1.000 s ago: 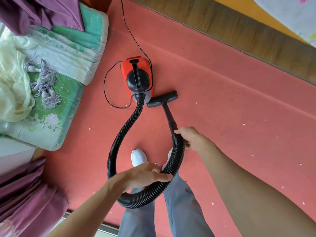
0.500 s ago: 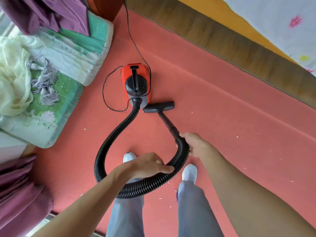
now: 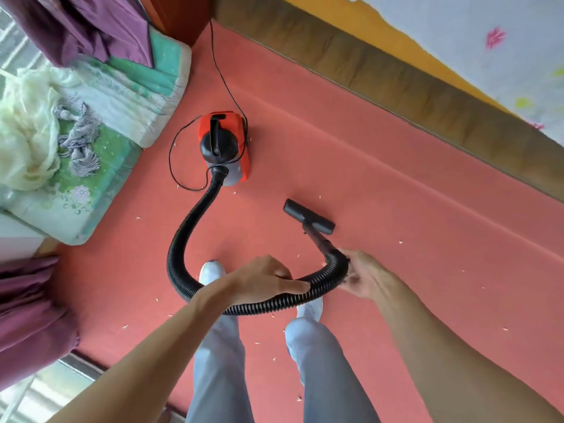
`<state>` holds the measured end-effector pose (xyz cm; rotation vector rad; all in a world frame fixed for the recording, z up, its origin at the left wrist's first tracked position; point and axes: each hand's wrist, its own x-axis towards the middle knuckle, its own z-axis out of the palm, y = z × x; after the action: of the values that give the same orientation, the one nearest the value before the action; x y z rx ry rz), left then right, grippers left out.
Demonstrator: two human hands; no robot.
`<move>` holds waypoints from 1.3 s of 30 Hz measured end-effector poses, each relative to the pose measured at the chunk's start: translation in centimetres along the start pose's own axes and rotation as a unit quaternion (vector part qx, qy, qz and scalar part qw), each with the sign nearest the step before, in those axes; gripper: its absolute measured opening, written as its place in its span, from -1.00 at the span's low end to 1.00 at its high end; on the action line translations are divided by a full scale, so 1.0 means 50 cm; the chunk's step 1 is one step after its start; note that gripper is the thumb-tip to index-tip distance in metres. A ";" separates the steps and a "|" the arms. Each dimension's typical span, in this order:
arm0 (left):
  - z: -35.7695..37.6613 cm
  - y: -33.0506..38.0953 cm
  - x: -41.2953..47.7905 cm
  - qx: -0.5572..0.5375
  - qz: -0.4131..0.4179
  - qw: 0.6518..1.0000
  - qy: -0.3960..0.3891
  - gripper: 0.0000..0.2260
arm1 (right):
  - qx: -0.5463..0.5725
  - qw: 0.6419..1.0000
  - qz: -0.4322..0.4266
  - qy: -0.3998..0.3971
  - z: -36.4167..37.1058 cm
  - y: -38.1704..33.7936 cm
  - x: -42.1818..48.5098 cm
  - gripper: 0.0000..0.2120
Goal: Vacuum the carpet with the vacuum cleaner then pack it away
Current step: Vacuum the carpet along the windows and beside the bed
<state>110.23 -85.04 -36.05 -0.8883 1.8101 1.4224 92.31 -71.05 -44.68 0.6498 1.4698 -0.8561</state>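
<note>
Far left there's a green flowery mattress (image 3: 100, 166) with purple curtain (image 3: 27, 319) below it, both cut off by the frame edge. Next to that the red vacuum cleaner (image 3: 224, 145) sits on the red carpet (image 3: 396, 209), its cord (image 3: 226, 82) looping round it and running off the top. The black hose (image 3: 183, 248) swings down from the body and curves across in front of the person's white shoes (image 3: 212, 270). The left hand (image 3: 262, 280) grips the hose from above at the bottom of that curve, fingers curled over it, thumb lying along it. Further right the floor nozzle (image 3: 308, 216) lies flat on the carpet, well clear of the body, and its short wand (image 3: 317, 242) meets the hose end at the right hand (image 3: 363, 277). That hand wraps the hose end with the palm showing, but the fingers go behind it and it's blurry, so hard to see exactly.
</note>
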 end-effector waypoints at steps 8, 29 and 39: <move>0.070 -0.026 0.047 0.037 -0.028 0.999 -0.027 -0.63 | -0.028 0.998 -0.003 0.060 -0.035 0.040 0.085 -0.81; -0.001 -0.113 0.104 0.070 -0.002 0.995 0.075 -0.64 | 0.085 0.995 -0.057 0.010 0.118 -0.041 0.143 -0.80; -0.047 -0.139 0.051 0.161 -0.024 0.981 -0.106 -0.71 | 0.054 0.996 0.023 -0.073 0.075 0.071 0.101 -0.59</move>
<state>114.36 -88.86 -41.40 -0.5866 1.7776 1.1048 96.92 -72.60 -50.05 0.6857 1.2794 -0.9326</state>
